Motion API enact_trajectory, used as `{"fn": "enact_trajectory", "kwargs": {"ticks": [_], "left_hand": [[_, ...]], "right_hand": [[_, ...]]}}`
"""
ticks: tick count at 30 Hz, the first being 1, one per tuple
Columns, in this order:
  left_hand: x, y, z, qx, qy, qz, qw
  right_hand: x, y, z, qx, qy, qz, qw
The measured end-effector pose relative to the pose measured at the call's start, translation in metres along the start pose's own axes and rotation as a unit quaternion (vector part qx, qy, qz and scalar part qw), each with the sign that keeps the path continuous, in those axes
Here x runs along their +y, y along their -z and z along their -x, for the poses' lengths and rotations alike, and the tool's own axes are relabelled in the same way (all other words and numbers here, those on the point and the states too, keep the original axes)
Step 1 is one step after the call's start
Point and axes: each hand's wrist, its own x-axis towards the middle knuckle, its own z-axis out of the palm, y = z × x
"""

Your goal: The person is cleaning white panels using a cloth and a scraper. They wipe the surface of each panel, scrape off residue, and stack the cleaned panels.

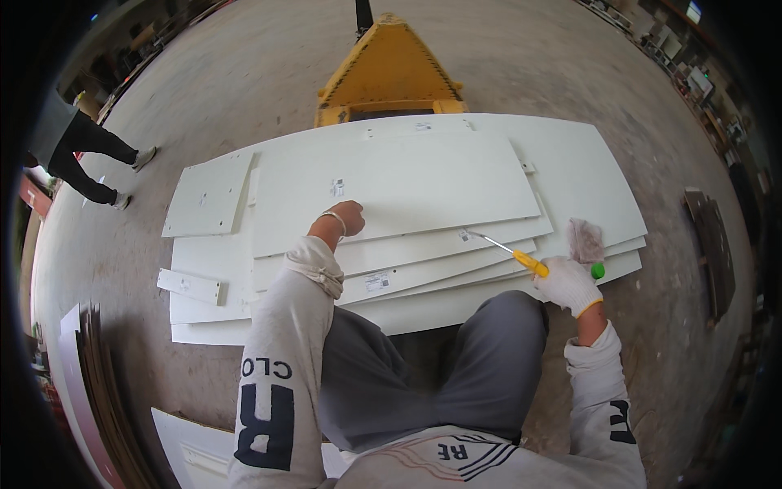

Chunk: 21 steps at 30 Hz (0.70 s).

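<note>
My left hand (350, 218), bare with a band at the wrist, is closed above the top white panel (423, 191); its curled fingers hide whatever they may hold. In a white knit glove, my right hand (568, 284) grips a tool with a yellow handle (530, 262) and a thin metal shaft. The shaft's tip is close to a small label (465, 235) on a white panel's near edge. A greyish-pink cloth (585, 240) lies just beyond the glove, and a round green object (598, 270) shows beside it.
Several white panels lie stacked unevenly, with a smaller board (208, 196) and a narrow strip (189, 286) at the left. A yellow pallet jack (391, 69) stands behind. Another person (90, 151) is at far left. More boards (106, 391) stand at lower left.
</note>
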Motion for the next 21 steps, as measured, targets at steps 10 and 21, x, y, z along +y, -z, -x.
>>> {"fn": "enact_trajectory", "kwargs": {"ticks": [10,21], "left_hand": [[0.001,0.001,0.013,-0.004,-0.039,0.049,0.998],[0.007,0.006,0.018,-0.021,-0.034,0.061,0.997]], "right_hand": [[0.126,-0.074,0.068,-0.073,-0.111,0.052,0.99],[0.092,-0.064,0.074,0.012,-0.196,-0.199,0.96]]}}
